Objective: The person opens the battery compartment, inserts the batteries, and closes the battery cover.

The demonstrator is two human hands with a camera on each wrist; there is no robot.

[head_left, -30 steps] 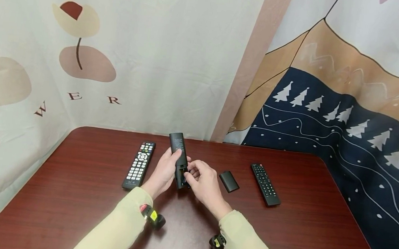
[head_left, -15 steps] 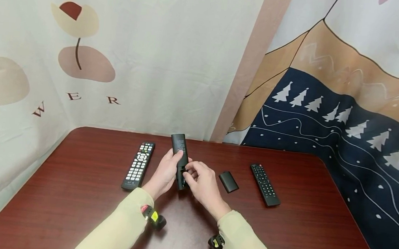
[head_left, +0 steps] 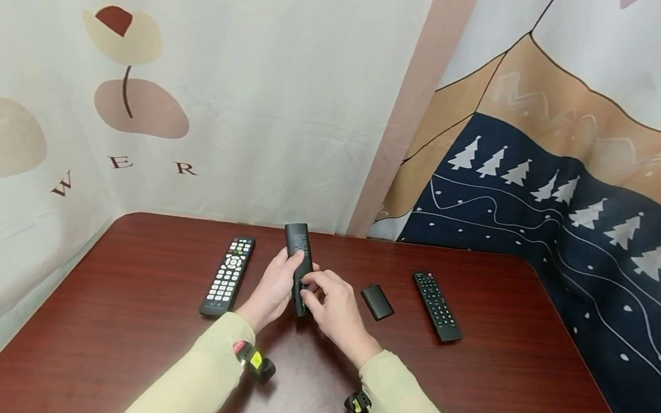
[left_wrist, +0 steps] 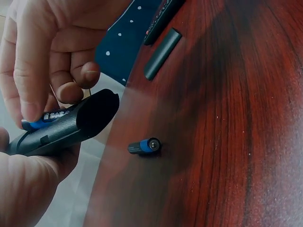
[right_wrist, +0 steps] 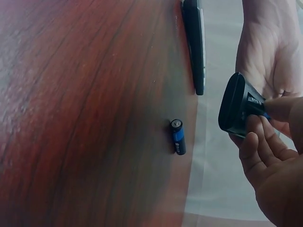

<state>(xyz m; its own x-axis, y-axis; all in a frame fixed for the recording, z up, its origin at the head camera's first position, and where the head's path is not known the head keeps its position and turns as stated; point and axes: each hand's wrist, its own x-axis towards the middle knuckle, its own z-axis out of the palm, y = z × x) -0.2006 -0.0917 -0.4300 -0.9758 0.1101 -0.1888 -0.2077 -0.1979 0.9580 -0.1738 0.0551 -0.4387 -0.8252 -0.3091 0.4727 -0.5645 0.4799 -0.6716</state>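
Observation:
My left hand (head_left: 275,288) grips a black remote control (head_left: 297,238) above the table, its printed back facing up and its battery compartment toward me. My right hand (head_left: 336,304) is at the compartment, thumb and fingertips pinching a blue-and-black battery (left_wrist: 54,115) that lies along the opening. Part of that battery is hidden under the fingers. A second battery (left_wrist: 145,146) of the same look lies loose on the table below the remote; the right wrist view shows it too. Right of my hands, the small black battery cover (head_left: 378,302) rests on the table.
On the left of the brown table (head_left: 135,347) lies a remote with white buttons (head_left: 228,277). A slimmer black remote (head_left: 438,308) lies on the right, beyond the cover. Printed curtains (head_left: 269,96) hang right behind the table's far edge.
The held remote has shifted slightly right and turned a little. My right fingertips have moved slightly left, closer over the compartment. The other remotes and the cover stay where they were.

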